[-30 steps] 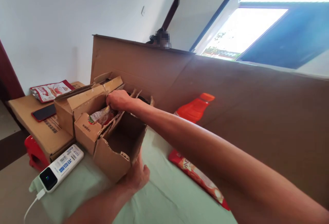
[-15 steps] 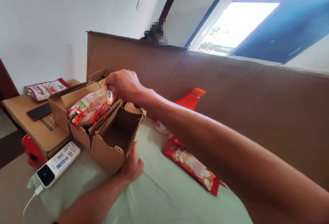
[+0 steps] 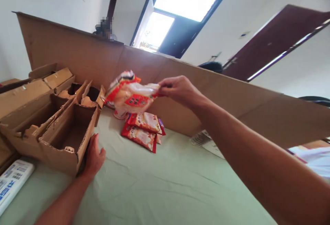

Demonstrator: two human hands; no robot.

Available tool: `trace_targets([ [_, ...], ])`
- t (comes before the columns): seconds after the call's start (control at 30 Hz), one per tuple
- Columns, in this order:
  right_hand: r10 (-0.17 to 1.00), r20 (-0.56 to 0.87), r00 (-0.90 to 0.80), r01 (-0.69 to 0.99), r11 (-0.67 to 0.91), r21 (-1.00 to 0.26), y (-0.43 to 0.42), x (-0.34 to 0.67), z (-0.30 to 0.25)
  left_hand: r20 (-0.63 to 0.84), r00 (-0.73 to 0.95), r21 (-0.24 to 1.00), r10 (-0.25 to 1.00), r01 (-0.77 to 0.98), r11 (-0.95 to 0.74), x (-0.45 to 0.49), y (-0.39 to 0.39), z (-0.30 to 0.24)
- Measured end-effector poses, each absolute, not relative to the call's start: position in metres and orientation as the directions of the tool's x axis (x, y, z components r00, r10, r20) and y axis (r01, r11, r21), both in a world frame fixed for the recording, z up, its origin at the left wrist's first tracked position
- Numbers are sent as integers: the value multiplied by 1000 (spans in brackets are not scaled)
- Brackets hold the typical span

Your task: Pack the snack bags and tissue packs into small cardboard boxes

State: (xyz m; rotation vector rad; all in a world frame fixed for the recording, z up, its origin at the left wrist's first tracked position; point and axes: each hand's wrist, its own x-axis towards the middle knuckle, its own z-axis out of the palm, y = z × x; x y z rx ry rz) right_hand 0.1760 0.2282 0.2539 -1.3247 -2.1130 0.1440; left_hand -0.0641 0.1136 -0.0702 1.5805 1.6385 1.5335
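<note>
Red-and-clear plastic bag (image 3: 134,96): your right grip (image 3: 180,89) is pinching it aloft, unplaced; flat red packets (image 3: 140,137) are already lying toward the counter's (image 3: 167,183) far edge; left grip (image 3: 94,158) unclenched.

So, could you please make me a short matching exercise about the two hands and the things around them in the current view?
1. right hand
2. left hand
3. white device
4. cloth

A. pale green
B. at the right side of a cardboard box
C. cut off by the picture's left edge
D. gripping a raised packet

Pairs: 1-D, 2-B, 3-C, 4-A
</note>
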Motion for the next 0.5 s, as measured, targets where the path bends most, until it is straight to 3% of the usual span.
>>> trace_targets([
  [0.13,930,346,-120,910,243,-337,236,248,230,387,-294,847,874,487,-212,-66,112,-64],
  [0.23,938,346,14,955,90,-283,249,286,225,386,-279,834,879,513,-203,-68,110,-58],
  [0.5,892,421,161,953,-30,-300,314,324,216,374,-288,812,882,560,-162,-70,108,-53],
])
